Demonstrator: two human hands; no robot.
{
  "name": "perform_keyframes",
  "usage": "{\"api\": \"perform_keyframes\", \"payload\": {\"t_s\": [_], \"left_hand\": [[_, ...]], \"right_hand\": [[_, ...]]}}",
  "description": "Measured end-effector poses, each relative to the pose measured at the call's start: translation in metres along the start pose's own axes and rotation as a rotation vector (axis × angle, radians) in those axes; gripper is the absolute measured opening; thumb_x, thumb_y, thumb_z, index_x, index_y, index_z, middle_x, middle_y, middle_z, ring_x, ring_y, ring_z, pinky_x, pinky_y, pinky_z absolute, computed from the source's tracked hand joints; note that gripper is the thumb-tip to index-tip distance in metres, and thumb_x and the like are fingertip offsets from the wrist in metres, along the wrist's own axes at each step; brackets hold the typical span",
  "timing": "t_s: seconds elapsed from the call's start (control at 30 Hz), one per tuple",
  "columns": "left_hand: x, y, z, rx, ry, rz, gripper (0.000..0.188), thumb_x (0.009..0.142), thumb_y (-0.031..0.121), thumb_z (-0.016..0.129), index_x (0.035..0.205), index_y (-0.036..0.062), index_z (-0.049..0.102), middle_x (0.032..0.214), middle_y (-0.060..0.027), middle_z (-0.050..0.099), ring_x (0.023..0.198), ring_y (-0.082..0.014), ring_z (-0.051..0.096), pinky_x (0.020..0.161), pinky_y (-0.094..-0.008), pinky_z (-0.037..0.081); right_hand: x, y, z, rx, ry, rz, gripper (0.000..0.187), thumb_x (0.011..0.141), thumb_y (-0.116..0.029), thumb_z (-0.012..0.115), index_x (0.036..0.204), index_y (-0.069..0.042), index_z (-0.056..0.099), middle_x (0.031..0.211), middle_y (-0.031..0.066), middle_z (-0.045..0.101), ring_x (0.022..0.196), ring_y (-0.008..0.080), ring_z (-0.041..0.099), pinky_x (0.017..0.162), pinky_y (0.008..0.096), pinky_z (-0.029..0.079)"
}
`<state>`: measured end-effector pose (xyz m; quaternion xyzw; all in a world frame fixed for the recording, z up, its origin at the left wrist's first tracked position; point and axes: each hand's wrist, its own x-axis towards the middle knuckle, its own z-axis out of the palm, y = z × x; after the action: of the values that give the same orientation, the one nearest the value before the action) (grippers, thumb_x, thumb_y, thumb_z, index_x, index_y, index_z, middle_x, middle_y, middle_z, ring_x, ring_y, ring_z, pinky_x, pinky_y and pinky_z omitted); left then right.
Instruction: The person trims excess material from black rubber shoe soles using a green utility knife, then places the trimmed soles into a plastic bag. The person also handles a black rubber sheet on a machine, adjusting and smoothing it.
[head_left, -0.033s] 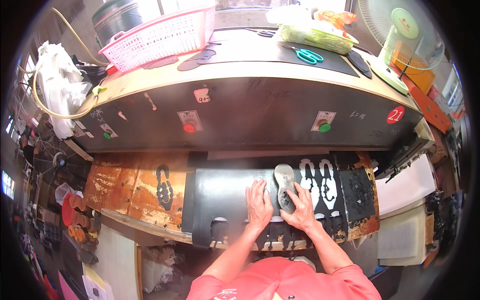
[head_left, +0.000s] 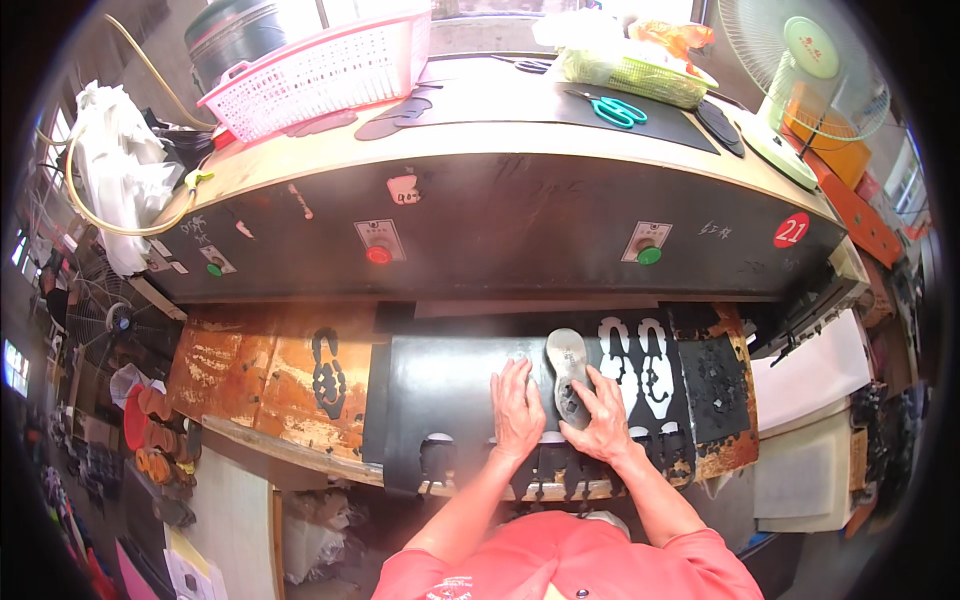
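Note:
A black sheet (head_left: 450,375) lies across the cutting bed, with sole-shaped openings along its right side and cut-outs at its near edge. My left hand (head_left: 518,410) rests flat on it, fingers stretched out and holding nothing. A grey, sole-shaped cutting die (head_left: 567,350) lies on the sheet, its far end angled slightly left. My right hand (head_left: 602,415) grips the die's near right part, thumb and fingers against it. The white sole-shaped openings (head_left: 655,370) are just right of the die.
A dark machine beam (head_left: 480,230) with a red button (head_left: 378,255) and a green button (head_left: 649,256) spans beyond the bed. Its top carries a pink basket (head_left: 310,80), teal scissors (head_left: 618,112) and a fan (head_left: 805,50). A black cut-out piece (head_left: 328,375) lies on the left board.
The die has shifted very slightly to the left under my right hand. My left hand stays nearly in place on the sheet.

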<state>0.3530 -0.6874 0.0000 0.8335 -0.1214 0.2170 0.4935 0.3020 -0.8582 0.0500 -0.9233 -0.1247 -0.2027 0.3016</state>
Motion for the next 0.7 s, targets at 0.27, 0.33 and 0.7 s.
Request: {"api": "perform_keyframes", "payload": {"t_s": [0.27,0.33,0.7], "left_hand": [[0.004,0.003,-0.007,-0.041,-0.032,-0.031,0.037,0.099,0.003,0.057,0.136,-0.0035,0.059,0.140,-0.0250,0.060,0.137,-0.0430,0.052,0.118,-0.0491,0.038],[0.004,0.007,-0.010,0.032,-0.028,-0.032,0.037,0.099,0.002,0.057,0.136,-0.0046,0.060,0.141,-0.0239,0.061,0.139,-0.0416,0.052,0.117,-0.0472,0.040],[0.008,0.016,-0.010,0.093,-0.045,-0.046,0.034,0.101,0.004,0.059,0.134,-0.0048,0.063,0.140,-0.0229,0.063,0.137,-0.0401,0.055,0.116,-0.0469,0.041]], "right_hand": [[-0.014,0.018,-0.016,0.156,0.104,-0.039,0.032,0.084,-0.003,0.074,0.114,0.004,0.069,0.120,0.0223,0.069,0.109,0.0399,0.067,0.094,0.0431,0.055],[-0.018,0.023,-0.029,0.098,0.155,-0.166,0.022,0.083,0.004,0.068,0.105,0.003,0.070,0.106,0.0167,0.071,0.100,0.0363,0.069,0.087,0.0407,0.057],[0.089,0.081,-0.128,0.193,0.619,0.025,0.004,0.094,-0.003,0.072,0.094,-0.001,0.069,0.080,0.0095,0.064,0.069,0.0215,0.064,0.062,0.0331,0.051]]}}
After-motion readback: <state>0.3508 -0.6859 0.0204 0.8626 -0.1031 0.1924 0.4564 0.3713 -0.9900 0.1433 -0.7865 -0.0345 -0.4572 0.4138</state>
